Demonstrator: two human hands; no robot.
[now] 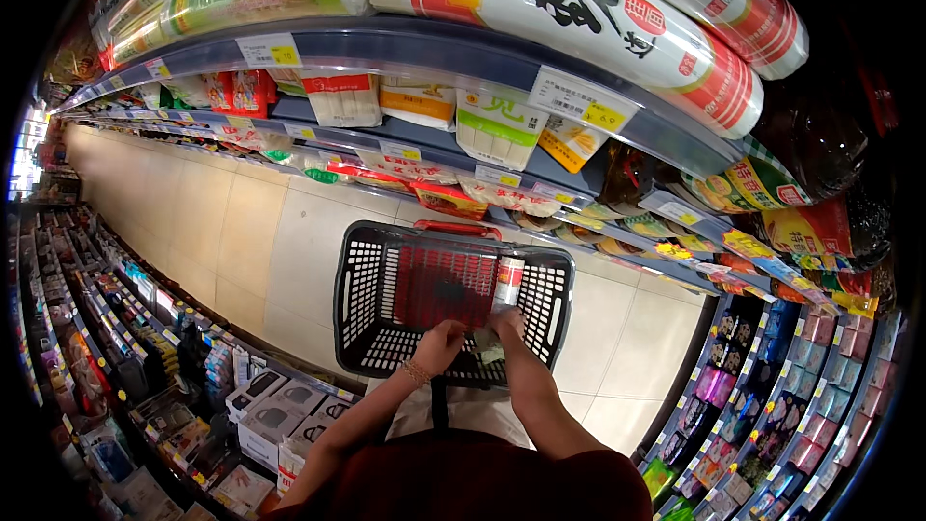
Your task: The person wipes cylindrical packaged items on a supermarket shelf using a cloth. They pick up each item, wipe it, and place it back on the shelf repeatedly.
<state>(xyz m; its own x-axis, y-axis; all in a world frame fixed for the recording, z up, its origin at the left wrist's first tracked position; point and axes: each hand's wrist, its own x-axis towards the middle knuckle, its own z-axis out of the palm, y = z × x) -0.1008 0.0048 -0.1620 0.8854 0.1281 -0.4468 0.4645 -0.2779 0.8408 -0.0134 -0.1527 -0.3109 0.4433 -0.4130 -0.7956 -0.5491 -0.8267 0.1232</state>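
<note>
A dark grey plastic shopping basket (346, 282) with a red handle (457, 229) sits before me, its near rim close to my body. Inside, a red panel (423, 289) with a grid pattern covers much of the middle. Against its right side lies a white and red cylindrical pack (509, 281), which looks like dried noodles. My right hand (508, 324) is at the near end of this pack; its fingers are partly hidden. My left hand (440, 344), fingers curled, is over the basket's near part. A pale greenish item (490, 347) shows between the hands, too blurred to name.
Ahead stands a store shelf (448, 51) with large noodle packs (579, 7), bagged goods and price tags, its upper edge jutting towards me. Boxed goods (278, 412) fill the shelves at left; more racks (752, 391) stand at right. Tiled floor (246, 224) runs along the aisle.
</note>
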